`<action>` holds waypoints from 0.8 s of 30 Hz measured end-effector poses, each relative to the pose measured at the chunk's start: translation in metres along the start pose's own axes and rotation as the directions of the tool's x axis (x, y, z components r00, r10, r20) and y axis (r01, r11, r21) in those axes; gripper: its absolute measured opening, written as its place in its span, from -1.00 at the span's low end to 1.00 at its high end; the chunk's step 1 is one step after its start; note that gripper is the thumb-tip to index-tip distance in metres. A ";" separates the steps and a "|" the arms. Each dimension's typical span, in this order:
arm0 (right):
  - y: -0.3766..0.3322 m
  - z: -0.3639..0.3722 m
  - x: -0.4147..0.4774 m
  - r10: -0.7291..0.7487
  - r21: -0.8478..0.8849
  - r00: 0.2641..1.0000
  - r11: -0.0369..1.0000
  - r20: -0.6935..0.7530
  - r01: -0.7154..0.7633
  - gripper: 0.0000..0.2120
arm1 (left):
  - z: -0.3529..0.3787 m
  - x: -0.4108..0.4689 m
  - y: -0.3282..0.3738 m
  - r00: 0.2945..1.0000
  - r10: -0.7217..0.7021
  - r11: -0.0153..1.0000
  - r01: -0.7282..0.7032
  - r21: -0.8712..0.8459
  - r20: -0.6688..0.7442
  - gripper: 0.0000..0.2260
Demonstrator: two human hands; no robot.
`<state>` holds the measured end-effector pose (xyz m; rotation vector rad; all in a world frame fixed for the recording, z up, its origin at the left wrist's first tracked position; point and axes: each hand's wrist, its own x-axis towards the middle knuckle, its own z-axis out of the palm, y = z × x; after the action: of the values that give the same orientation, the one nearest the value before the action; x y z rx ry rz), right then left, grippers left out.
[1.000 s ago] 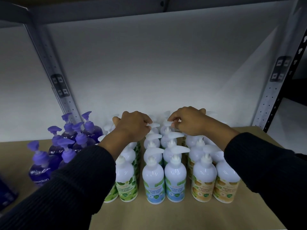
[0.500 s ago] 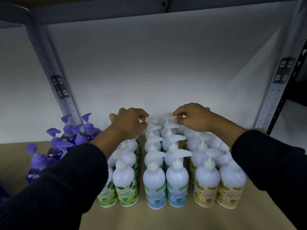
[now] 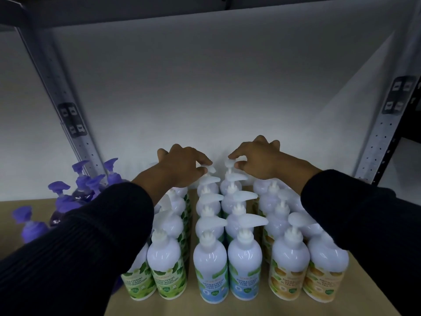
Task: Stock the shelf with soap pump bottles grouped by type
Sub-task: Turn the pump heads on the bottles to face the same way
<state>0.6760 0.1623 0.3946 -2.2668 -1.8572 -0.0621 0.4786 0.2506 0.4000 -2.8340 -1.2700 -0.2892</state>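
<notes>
White pump bottles stand in paired rows on the tan shelf board (image 3: 250,309): green-label bottles (image 3: 167,267) on the left, blue-label bottles (image 3: 210,270) in the middle, orange-label bottles (image 3: 289,272) on the right. My left hand (image 3: 180,165) reaches to the back of the blue rows and pinches the pump head of the rearmost left bottle (image 3: 208,171). My right hand (image 3: 257,159) pinches the pump head of the rearmost right blue bottle (image 3: 230,164). Both forearms in dark sleeves hide parts of the green and orange rows.
Purple pump bottles (image 3: 79,192) cluster at the left of the shelf. Perforated metal uprights stand at the left (image 3: 66,110) and right (image 3: 385,124). A white back wall closes the bay; the upper shelf (image 3: 205,10) runs overhead.
Both hands have reached further back over the blue rows, from mid-row pump heads to the rearmost ones. The view has moved closer to the bottles.
</notes>
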 end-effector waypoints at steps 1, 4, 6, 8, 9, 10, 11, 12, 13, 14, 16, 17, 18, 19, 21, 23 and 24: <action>0.000 0.001 0.001 -0.003 -0.007 1.000 1.000 -0.015 0.003 -0.70 | 0.002 0.000 0.000 1.000 -0.001 1.000 0.001 -0.004 -0.025 -0.78; 0.000 0.001 0.002 -0.002 -0.019 0.999 1.000 -0.044 0.001 -0.73 | 0.004 0.002 0.002 0.998 -0.014 1.000 0.014 -0.007 -0.066 -0.79; 0.000 0.000 0.001 0.002 -0.023 0.998 1.000 -0.056 -0.004 -0.75 | 0.004 0.004 0.004 0.997 -0.033 0.999 0.034 0.009 -0.075 -0.78; 0.000 0.000 0.001 0.009 -0.033 0.997 0.999 -0.072 -0.011 -0.75 | 0.004 0.005 0.007 0.996 -0.045 0.999 0.048 0.024 -0.082 -0.77; 0.000 0.000 0.001 0.014 -0.041 0.997 0.999 -0.078 -0.018 -0.75 | 0.004 0.006 0.009 0.995 -0.050 0.998 0.052 0.028 -0.088 -0.76; 0.000 0.000 0.001 0.020 -0.048 0.996 0.999 -0.083 -0.024 -0.75 | 0.005 0.006 0.010 0.994 -0.054 0.998 0.057 0.032 -0.095 -0.75; 0.000 0.001 0.001 0.026 -0.052 0.996 0.998 -0.085 -0.031 -0.75 | 0.005 0.007 0.011 0.993 -0.058 0.997 0.062 0.034 -0.101 -0.74; -0.001 0.001 0.002 0.031 -0.057 0.996 0.998 -0.086 -0.036 -0.75 | 0.005 0.007 0.011 0.992 -0.064 0.997 0.068 0.035 -0.106 -0.74; -0.002 0.002 0.002 0.031 -0.063 0.996 0.997 -0.088 -0.037 -0.75 | 0.005 0.007 0.012 0.992 -0.067 0.997 0.072 0.036 -0.108 -0.73; -0.002 0.003 0.002 0.029 -0.069 0.995 0.997 -0.091 -0.035 -0.74 | 0.005 0.007 0.012 0.992 -0.070 0.997 0.074 0.036 -0.108 -0.73; -0.003 0.003 0.003 0.026 -0.071 0.995 0.997 -0.098 -0.033 -0.74 | 0.006 0.008 0.012 0.992 -0.072 0.996 0.076 0.035 -0.105 -0.72; -0.003 0.003 0.003 0.026 -0.068 0.994 0.997 -0.102 -0.033 -0.74 | 0.006 0.008 0.012 0.992 -0.074 0.996 0.077 0.033 -0.103 -0.72; -0.003 0.003 0.003 0.028 -0.064 0.994 0.997 -0.104 -0.035 -0.73 | 0.006 0.008 0.012 0.992 -0.075 0.996 0.078 0.033 -0.102 -0.72; -0.003 0.003 0.003 0.029 -0.063 0.994 0.997 -0.107 -0.036 -0.73 | 0.006 0.008 0.012 0.992 -0.076 0.996 0.080 0.033 -0.104 -0.72; -0.003 0.003 0.002 0.030 -0.065 0.993 0.997 -0.112 -0.038 -0.73 | 0.007 0.009 0.011 0.991 -0.080 0.996 0.084 0.029 -0.107 -0.72; -0.004 0.004 0.002 0.032 -0.068 0.992 0.997 -0.119 -0.040 -0.72 | 0.007 0.009 0.012 0.991 -0.081 0.996 0.086 0.035 -0.109 -0.72; -0.004 0.004 0.002 0.034 -0.071 0.992 0.997 -0.122 -0.043 -0.72 | 0.007 0.009 0.012 0.991 -0.082 0.995 0.087 0.042 -0.109 -0.72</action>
<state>0.6722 0.1657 0.3919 -2.2903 -1.7770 -0.2599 0.4946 0.2494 0.3956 -2.6910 -1.3581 -0.4030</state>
